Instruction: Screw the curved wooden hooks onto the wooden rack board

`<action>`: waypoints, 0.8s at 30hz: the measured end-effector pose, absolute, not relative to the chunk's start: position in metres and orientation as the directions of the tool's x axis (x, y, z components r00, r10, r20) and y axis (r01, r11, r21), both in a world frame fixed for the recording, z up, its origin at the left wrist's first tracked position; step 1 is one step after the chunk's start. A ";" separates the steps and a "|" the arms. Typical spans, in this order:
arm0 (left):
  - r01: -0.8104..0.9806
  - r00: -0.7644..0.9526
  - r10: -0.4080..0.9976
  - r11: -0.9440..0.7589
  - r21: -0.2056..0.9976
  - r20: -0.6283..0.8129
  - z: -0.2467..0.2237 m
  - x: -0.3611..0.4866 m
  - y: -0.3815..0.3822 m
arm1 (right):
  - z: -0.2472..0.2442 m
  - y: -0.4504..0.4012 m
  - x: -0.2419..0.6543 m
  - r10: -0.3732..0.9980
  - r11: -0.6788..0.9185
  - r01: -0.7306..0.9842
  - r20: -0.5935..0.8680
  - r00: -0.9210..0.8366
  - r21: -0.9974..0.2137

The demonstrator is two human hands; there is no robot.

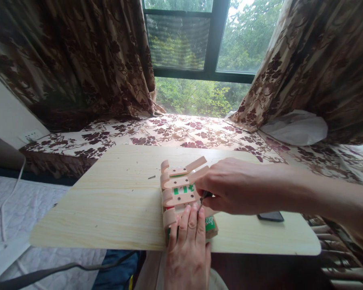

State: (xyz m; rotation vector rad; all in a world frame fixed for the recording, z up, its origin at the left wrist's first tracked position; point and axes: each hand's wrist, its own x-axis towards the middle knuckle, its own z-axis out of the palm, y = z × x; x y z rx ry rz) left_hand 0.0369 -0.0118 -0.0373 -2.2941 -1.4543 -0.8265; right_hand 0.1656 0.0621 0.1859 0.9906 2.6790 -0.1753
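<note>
Several pale beige strips [181, 182] with curled left ends and dark dots lie side by side across a small box [211, 224] with green and white print. My left hand [187, 241] lies on the lowest strip and the box's near side, its fingers stretched out flat. My right hand [224, 185] comes in from the right, closed round a thin tool [202, 198] with a dark handle. The tool's narrow shaft points down beside my left fingertips; its tip is hidden, so I cannot tell its kind. At the upper right, two strip ends stick up from the box.
The box rests on a pale wood-grain board [109, 209]. A small dark piece [151, 177] and specks lie left of it. A dark flat phone-like object [270, 216] is under my right forearm. Behind are a floral-covered ledge [181, 131], a white bag [296, 127] and curtains [115, 60].
</note>
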 end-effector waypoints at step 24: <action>0.913 0.303 0.749 -0.406 0.046 0.589 -0.033 0.040 -0.014 | 0.187 0.068 0.163 0.648 0.744 0.667 -0.302 -0.699 0.052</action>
